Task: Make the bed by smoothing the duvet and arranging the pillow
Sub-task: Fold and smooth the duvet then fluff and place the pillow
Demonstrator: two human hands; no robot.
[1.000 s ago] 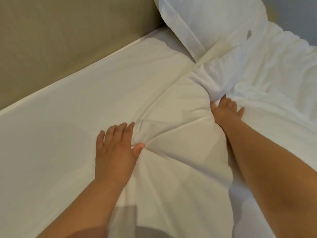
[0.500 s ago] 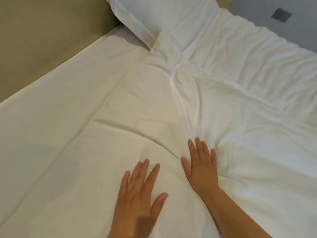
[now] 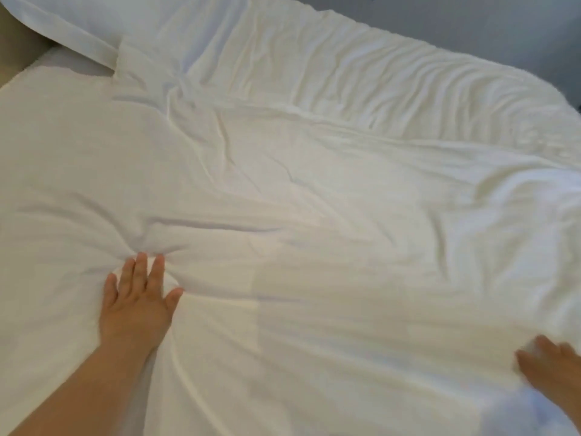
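Note:
A white duvet (image 3: 330, 190) covers nearly the whole view, creased across its middle and rippled along its far edge. A white pillow (image 3: 94, 23) lies at the top left corner, its flap over the duvet's upper edge. My left hand (image 3: 138, 300) presses flat on the duvet at the lower left, fingers straight and spread, with folds bunched just ahead of the fingertips. My right hand (image 3: 553, 369) lies on the duvet at the lower right edge of the view, blurred and partly cut off, fingers extended over the fabric.
A beige headboard (image 3: 12, 55) shows as a sliver at the far left. A grey wall (image 3: 471, 23) runs behind the bed's far side at the top right.
My right hand has swept from beside the left hand out to the far right across the duvet. The view has turned right, so the headboard has mostly left the frame.

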